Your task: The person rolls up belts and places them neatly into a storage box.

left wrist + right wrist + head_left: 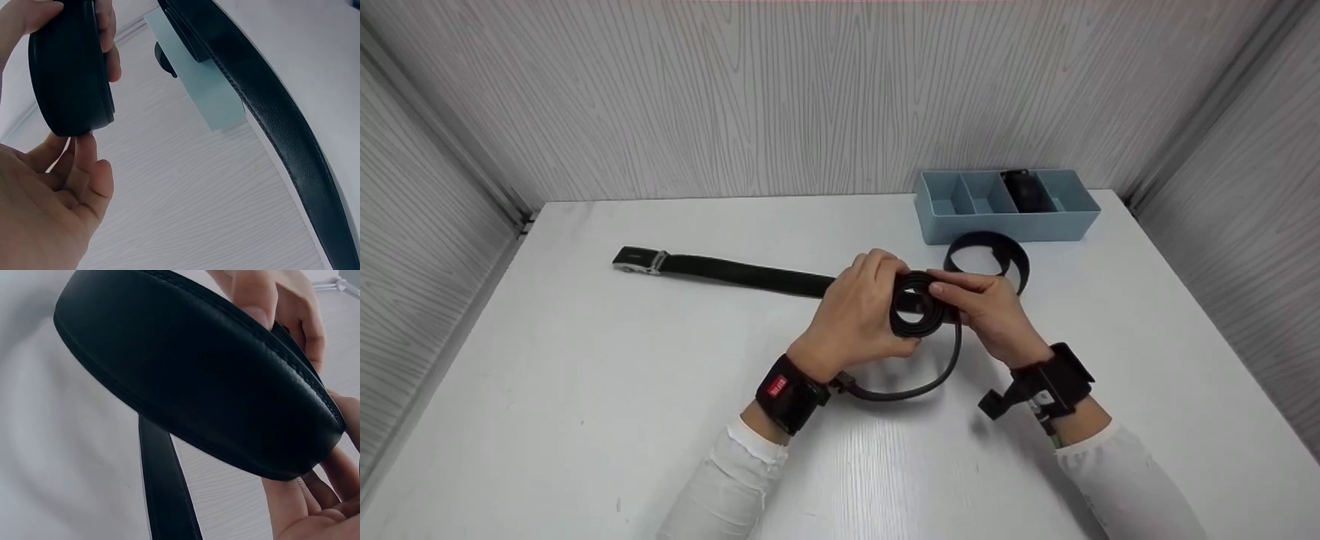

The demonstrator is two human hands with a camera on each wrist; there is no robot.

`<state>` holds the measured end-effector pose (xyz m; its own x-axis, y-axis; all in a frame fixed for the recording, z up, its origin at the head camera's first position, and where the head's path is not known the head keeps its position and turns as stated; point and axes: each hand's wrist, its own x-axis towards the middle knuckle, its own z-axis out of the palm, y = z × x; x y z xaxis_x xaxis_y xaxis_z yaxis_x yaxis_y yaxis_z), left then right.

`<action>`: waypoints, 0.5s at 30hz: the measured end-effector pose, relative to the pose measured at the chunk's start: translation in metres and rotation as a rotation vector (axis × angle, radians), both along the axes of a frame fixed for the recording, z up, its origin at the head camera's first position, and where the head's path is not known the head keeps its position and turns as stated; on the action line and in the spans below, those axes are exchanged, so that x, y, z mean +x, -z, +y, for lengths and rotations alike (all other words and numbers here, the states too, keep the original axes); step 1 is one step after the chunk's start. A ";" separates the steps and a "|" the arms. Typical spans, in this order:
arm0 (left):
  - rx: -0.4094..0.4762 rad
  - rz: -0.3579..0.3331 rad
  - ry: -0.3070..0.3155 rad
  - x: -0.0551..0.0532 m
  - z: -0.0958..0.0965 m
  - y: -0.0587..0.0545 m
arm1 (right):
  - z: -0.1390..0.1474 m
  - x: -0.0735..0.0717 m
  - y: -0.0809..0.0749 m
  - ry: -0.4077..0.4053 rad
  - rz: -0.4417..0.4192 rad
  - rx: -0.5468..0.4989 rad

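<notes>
A black leather belt (pixel 934 319) is wound into a tight coil, standing on edge between both hands above the white table. My left hand (pixel 855 315) grips the coil from its left side, fingers over the top and thumb beneath. On the right side, my right hand (pixel 994 311) pinches the belt between thumb and fingers. A strip of it hangs in a curve below the hands, with a small fitting near my left wrist. The wrist views show the smooth outer face of the coil (pixel 67 73) and a broad strap (pixel 191 377) up close.
Another black belt (pixel 750 275) with a silver buckle (pixel 639 260) lies stretched out on the left. A loose black strap loop (pixel 1018 259) stands behind my right hand. At the back right, a light blue divided box (pixel 1009 229) holds a rolled black item (pixel 1024 191).
</notes>
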<state>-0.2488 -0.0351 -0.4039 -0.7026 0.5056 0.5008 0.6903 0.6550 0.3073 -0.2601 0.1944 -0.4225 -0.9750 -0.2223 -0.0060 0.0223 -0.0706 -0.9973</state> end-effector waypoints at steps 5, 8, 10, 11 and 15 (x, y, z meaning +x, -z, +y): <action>0.012 -0.061 0.068 -0.001 -0.001 -0.002 | 0.006 -0.002 -0.002 -0.021 0.000 0.016; 0.011 -0.082 0.119 -0.001 -0.002 -0.002 | 0.009 -0.004 -0.002 -0.060 -0.009 0.031; 0.001 -0.084 0.150 0.000 -0.003 -0.002 | 0.010 -0.004 -0.003 -0.093 -0.009 0.052; -0.004 -0.082 0.161 0.000 -0.003 -0.002 | 0.010 -0.004 -0.003 -0.107 -0.008 0.061; -0.012 -0.068 0.165 0.001 -0.004 -0.001 | 0.007 -0.003 -0.003 -0.132 -0.013 0.067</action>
